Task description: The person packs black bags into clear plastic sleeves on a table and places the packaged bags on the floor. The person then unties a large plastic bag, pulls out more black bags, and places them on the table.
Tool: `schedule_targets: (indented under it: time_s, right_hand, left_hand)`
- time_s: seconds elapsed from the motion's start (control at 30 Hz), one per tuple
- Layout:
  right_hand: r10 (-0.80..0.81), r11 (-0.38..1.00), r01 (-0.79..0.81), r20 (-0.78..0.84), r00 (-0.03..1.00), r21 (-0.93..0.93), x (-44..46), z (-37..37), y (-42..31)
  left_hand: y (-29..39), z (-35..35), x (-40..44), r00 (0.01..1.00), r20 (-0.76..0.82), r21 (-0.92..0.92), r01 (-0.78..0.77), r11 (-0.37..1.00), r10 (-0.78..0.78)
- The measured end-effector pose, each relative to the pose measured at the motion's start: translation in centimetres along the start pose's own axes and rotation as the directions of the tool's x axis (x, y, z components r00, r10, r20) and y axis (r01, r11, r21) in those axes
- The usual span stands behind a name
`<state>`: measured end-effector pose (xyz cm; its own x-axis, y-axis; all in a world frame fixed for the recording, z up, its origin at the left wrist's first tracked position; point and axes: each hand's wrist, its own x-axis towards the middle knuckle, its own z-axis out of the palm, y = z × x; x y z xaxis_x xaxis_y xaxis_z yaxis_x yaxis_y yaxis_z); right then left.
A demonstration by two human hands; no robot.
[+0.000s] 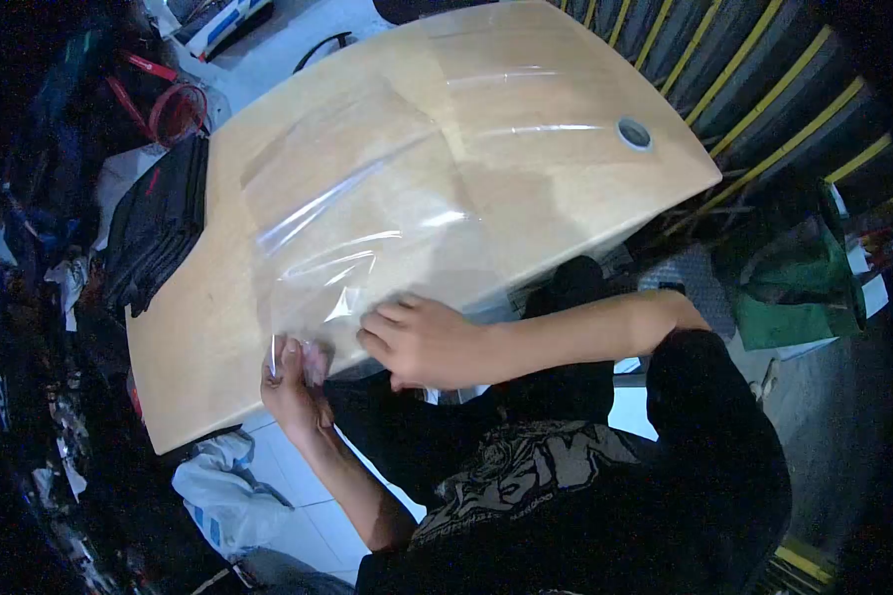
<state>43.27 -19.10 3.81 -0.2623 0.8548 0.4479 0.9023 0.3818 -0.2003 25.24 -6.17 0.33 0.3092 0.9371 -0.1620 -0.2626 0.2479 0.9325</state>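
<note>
A clear plastic sheet [332, 233] lies across the wooden table top, with bright glare along its creases. Its near corner is pinched between the thumb and fingers of my left hand [296, 389], just at the table's front edge. My right hand [425, 342] is beside it, back upward and fingers curled onto the sheet's near edge; its fingertips are partly hidden. More clear plastic [526, 109] lies flat farther off on the same table.
The curved wooden table [193, 367] has a round grommet [634, 133] near its right end. Black folded cases [159, 223] stand at its left edge. A white plastic bag [230, 491] is on the floor; a green bag [789, 283] sits at right, near yellow-striped slats [764, 139].
</note>
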Motion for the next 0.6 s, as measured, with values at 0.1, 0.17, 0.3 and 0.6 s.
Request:
schedule_targets:
  time_s: [0.1, 0.17, 0.3, 0.6]
  right_hand:
    - [0.030, 0.999, -0.033, -0.090, 0.995, -0.025, -1.3, 1.6, 1.2]
    - [0.108, 0.992, -0.108, 0.003, 0.994, 0.065, -1.2, 0.7, 1.9]
    - [0.270, 0.958, -0.273, 0.037, 0.962, 0.093, 0.5, -0.4, 2.9]
    - [0.351, 0.652, -0.425, 0.247, 0.903, 0.628, 2.9, -2.6, 6.7]
  left_hand:
    - [0.1, 1.6, -1.0, 0.994, -0.110, 0.093, -0.009, 0.996, 0.020]
    - [0.4, 1.9, -1.4, 0.994, -0.091, 0.070, -0.046, 0.997, 0.052]
    - [0.2, 1.7, -1.3, 0.991, -0.088, 0.268, -0.073, 0.961, 0.100]
    - [2.6, 1.4, -1.4, 0.937, -0.046, 0.848, -0.147, 0.510, 0.346]
